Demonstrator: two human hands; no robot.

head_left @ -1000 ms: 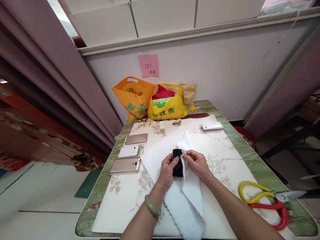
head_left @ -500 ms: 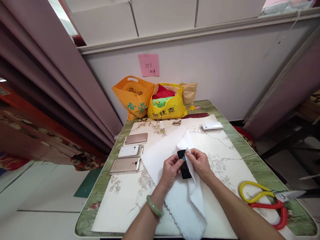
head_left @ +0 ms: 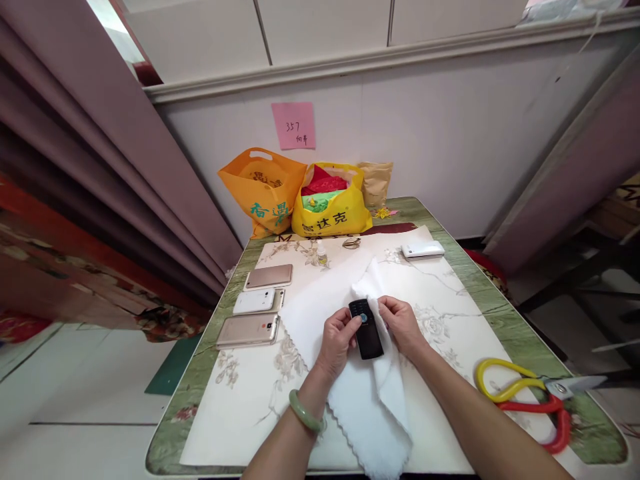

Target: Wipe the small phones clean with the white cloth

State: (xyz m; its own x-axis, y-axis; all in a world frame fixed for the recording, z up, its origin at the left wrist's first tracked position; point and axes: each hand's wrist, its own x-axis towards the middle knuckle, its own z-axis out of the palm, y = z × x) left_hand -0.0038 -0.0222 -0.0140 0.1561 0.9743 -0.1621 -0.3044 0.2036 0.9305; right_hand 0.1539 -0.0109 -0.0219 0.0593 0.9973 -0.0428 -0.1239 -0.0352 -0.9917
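A small black remote-like device (head_left: 366, 329) with a round blue button lies on a white cloth (head_left: 350, 393) in front of me. My left hand (head_left: 337, 339), with a green bangle on its wrist, pinches the device's left edge near the top. My right hand (head_left: 401, 324) grips a fold of the white cloth at the device's right edge, fingers closed on the fabric. The cloth spreads over a pale floral sheet (head_left: 235, 407) on the green table (head_left: 505, 313).
Three phones (head_left: 255, 302) lie in a column at the left. A white device (head_left: 423, 250) sits at the far right. Yellow and red scissors (head_left: 530, 397) rest near the right edge. An orange bag (head_left: 263, 190) and a yellow bag (head_left: 333, 207) stand against the wall, with a small bottle (head_left: 322, 253) before them.
The black device has tilted and shifted right, its face with the blue button now uncovered. The right hand's cloth fold moved off the device's top to its right side.
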